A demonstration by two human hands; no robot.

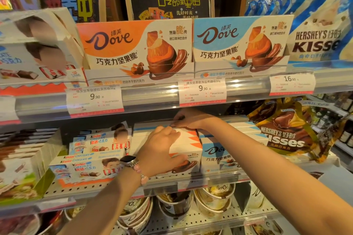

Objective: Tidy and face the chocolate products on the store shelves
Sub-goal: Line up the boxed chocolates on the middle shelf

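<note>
On the middle shelf stands a row of orange Dove boxes (189, 144). My left hand (162, 147), with a watch and bead bracelet at the wrist, grips the front box over its top and face. My right hand (189, 119) reaches further back and rests its fingers on the top rear edge of the same row, pinching it. A row of blue Dove boxes (215, 153) stands just right of it. Kinder chocolate boxes (89, 164) lie stacked to the left.
On the upper shelf sit an orange Dove display box (133, 47), a blue one (240, 42), and Hershey's Kisses bags (317, 42). A brown Kisses bag (286, 131) leans at the right. Chocolate tubs (215, 200) fill the shelf below. Price tags (202, 91) line the rail.
</note>
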